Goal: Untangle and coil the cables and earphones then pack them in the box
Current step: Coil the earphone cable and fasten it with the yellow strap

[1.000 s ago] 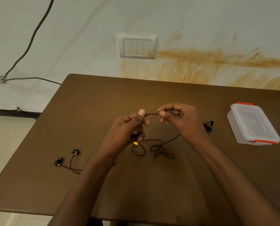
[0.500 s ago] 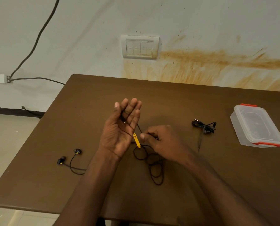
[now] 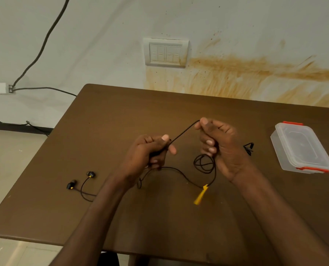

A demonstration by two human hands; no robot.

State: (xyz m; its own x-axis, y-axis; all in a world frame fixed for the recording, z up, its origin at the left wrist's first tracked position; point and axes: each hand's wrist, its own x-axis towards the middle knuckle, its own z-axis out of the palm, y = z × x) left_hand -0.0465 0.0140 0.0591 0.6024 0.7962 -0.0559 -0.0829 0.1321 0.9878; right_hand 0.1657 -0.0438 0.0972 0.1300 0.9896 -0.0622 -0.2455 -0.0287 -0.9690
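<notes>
Brown tabletop (image 3: 121, 116) shows you mid-coil: left hand (image 3: 150, 150) and right hand (image 3: 219, 148) each pinch the earphone cable (image 3: 183, 133), box (image 3: 301, 148) closed, nothing packed.

A flat brown wooden table (image 3: 179, 112) stands by the wall. Two small black earbuds with yellow marks (image 3: 81, 180) lie near its left side. A clear plastic box with red clips (image 3: 301, 148) sits at the right. Beside it lies a small black thing (image 3: 249, 147), maybe another cable.

Two hands (image 3: 150, 150) (image 3: 220, 148), two earbuds (image 3: 90, 174) (image 3: 71, 184), one lidded box (image 3: 301, 148), one small cable bundle (image 3: 249, 148), one table (image 3: 121, 120)
</notes>
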